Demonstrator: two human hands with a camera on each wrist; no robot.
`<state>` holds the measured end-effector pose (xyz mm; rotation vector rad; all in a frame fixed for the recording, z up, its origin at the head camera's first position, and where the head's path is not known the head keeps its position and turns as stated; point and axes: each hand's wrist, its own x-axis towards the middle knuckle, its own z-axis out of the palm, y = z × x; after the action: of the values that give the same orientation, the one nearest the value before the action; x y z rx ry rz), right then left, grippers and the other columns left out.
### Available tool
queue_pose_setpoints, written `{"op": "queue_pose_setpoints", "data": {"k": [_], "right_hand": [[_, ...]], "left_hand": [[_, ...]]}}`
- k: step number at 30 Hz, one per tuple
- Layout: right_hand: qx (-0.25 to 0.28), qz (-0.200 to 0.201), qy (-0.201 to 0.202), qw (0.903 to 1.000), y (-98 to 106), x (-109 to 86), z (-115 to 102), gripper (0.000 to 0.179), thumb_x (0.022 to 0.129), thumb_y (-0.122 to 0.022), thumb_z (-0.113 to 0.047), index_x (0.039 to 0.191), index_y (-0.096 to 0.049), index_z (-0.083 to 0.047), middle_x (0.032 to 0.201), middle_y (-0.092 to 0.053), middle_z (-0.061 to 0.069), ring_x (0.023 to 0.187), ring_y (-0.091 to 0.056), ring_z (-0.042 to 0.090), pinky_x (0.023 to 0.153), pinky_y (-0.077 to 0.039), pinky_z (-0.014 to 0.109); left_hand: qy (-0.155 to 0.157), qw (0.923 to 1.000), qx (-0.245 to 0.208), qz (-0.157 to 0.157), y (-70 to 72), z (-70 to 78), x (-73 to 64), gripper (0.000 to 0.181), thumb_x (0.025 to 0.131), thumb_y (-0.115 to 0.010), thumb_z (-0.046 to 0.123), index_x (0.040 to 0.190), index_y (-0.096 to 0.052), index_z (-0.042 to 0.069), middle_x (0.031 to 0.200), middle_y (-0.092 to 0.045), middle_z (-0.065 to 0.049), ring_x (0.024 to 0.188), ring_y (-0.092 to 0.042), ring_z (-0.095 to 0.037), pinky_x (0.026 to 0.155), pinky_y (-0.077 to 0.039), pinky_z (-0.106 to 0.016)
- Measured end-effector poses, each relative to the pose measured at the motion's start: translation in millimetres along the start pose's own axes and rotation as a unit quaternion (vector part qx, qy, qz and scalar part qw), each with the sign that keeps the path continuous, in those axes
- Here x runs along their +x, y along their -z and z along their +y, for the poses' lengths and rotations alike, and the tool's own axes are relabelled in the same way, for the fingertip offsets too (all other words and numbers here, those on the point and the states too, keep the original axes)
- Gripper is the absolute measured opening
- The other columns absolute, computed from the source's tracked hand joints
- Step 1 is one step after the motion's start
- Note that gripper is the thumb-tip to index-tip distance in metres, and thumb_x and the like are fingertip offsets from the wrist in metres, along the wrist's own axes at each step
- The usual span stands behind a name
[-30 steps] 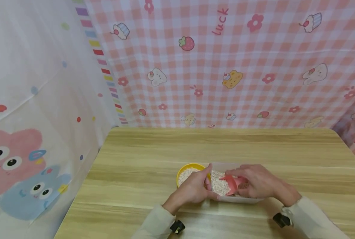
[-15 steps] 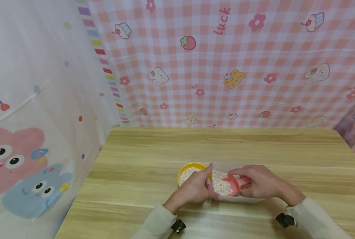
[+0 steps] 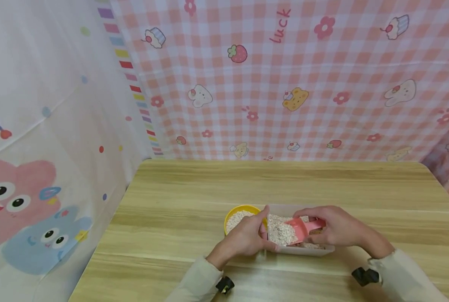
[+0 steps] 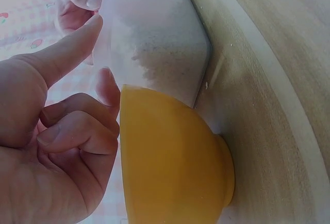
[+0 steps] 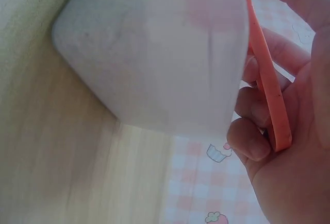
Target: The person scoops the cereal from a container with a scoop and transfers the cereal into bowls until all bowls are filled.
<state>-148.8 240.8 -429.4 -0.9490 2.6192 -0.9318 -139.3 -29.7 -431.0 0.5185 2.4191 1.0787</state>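
My left hand (image 3: 243, 237) holds the left end of a translucent plastic container (image 3: 304, 251), thumb on the near corner and a finger stretched to the far one. Its other fingers are curled beside the yellow bowl (image 4: 170, 162) in the left wrist view. Inside the container, pale oat flakes (image 3: 281, 232) are heaped toward the left. My right hand (image 3: 338, 226) grips the handle of a pink scoop (image 3: 300, 230), whose mouth faces left into the flakes. The handle (image 5: 271, 90) lies between curled fingers and palm in the right wrist view.
The bowl's oat flakes (image 3: 235, 220) show beside the left hand. All of it stands on a wood-grain table (image 3: 179, 193). A pink checked cloth (image 3: 217, 75) hangs behind the table, and a white printed cloth (image 3: 77, 138) hangs on the left.
My right hand has drawn the pink scoop to the right across the container, and more of the scoop shows above the flakes. The left hand keeps its hold on the container's end.
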Motion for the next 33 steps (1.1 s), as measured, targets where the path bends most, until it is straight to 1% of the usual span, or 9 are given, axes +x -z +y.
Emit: {"op": "queue_pose_setpoints", "data": {"k": [3,6,12,16,19,21,24,28,33], "right_hand": [[0.012,0.01,0.008,0.9998,-0.9,-1.2,1.3,0.047,0.08,-0.082,-0.02,0.124,-0.065,-0.017,0.074,-0.054,-0.007,0.062,-0.042,-0.001,0.053,-0.04,0.02],[0.025,0.016,0.015,0.9994,-2.6,-1.5,1.8,0.047,0.081,-0.081,-0.019,0.124,-0.065,-0.014,0.074,-0.053,-0.006,0.063,-0.042,-0.001,0.053,-0.039,0.02],[0.045,0.024,-0.011,0.9986,-6.3,-3.7,4.0,0.047,0.082,-0.081,-0.022,0.125,-0.064,-0.018,0.075,-0.055,-0.005,0.066,-0.045,0.003,0.055,-0.041,0.021],[0.071,0.035,-0.01,0.9968,-9.0,-5.3,7.5,0.046,0.083,-0.079,-0.014,0.126,-0.063,-0.016,0.08,-0.06,-0.007,0.067,-0.049,0.004,0.057,-0.046,0.022],[0.081,0.049,-0.005,0.9955,-10.8,-6.5,9.9,0.047,0.083,-0.077,-0.009,0.127,-0.062,-0.015,0.076,-0.057,-0.011,0.065,-0.048,0.002,0.055,-0.046,0.023],[0.081,0.056,-0.008,0.9951,-11.8,-6.9,10.6,0.046,0.083,-0.078,-0.01,0.126,-0.062,-0.016,0.07,-0.051,-0.012,0.062,-0.045,0.001,0.053,-0.043,0.022],[0.095,0.058,-0.016,0.9937,-12.8,-6.7,10.5,0.045,0.084,-0.077,-0.012,0.127,-0.062,-0.016,0.076,-0.057,-0.009,0.064,-0.048,0.002,0.055,-0.045,0.022],[0.122,0.055,-0.028,0.9906,-13.1,-5.5,9.2,0.045,0.085,-0.075,-0.01,0.127,-0.062,-0.016,0.091,-0.067,0.0,0.071,-0.055,0.005,0.06,-0.051,0.025],[0.144,0.054,-0.039,0.9873,-12.9,-5.3,8.1,0.046,0.085,-0.074,-0.006,0.128,-0.062,-0.015,0.092,-0.066,0.003,0.072,-0.056,0.007,0.061,-0.052,0.026]], "left_hand": [[0.002,1.0,-0.001,0.0,-0.3,0.2,0.0,0.108,0.076,-0.087,0.029,0.159,-0.02,0.011,0.067,-0.058,0.007,0.057,-0.049,-0.007,0.057,-0.042,-0.021],[0.001,1.0,0.0,0.0,-0.1,-0.5,-0.2,0.108,0.076,-0.087,0.028,0.159,-0.02,0.011,0.067,-0.059,0.007,0.057,-0.049,-0.007,0.057,-0.042,-0.021],[-0.005,1.0,0.002,-0.001,0.2,-1.3,-0.4,0.108,0.077,-0.086,0.027,0.159,-0.019,0.011,0.067,-0.059,0.007,0.057,-0.049,-0.007,0.057,-0.042,-0.021],[-0.009,1.0,0.002,-0.002,0.2,-1.2,-0.8,0.108,0.077,-0.086,0.027,0.159,-0.019,0.011,0.067,-0.06,0.007,0.057,-0.05,-0.006,0.059,-0.043,-0.021],[-0.01,0.9999,0.0,-0.002,0.1,-1.1,-1.2,0.108,0.077,-0.086,0.027,0.159,-0.019,0.011,0.068,-0.06,0.007,0.058,-0.05,-0.006,0.059,-0.044,-0.021],[-0.012,0.9999,0.0,-0.002,0.1,-1.3,-1.1,0.108,0.077,-0.086,0.027,0.159,-0.018,0.012,0.069,-0.06,0.008,0.058,-0.051,-0.006,0.06,-0.044,-0.021],[-0.016,0.9999,0.0,-0.002,0.5,-1.6,-0.5,0.108,0.077,-0.087,0.027,0.159,-0.018,0.01,0.07,-0.061,0.009,0.06,-0.052,-0.006,0.062,-0.045,-0.02],[-0.026,0.9997,0.003,0.0,1.0,-2.2,0.2,0.108,0.076,-0.087,0.026,0.158,-0.02,0.007,0.071,-0.06,0.01,0.061,-0.052,-0.005,0.066,-0.045,-0.019],[-0.041,0.9991,0.01,0.01,1.2,-3.5,-0.2,0.105,0.076,-0.087,0.028,0.156,-0.024,0.004,0.072,-0.059,0.012,0.062,-0.05,-0.003,0.073,-0.044,-0.019]]}}
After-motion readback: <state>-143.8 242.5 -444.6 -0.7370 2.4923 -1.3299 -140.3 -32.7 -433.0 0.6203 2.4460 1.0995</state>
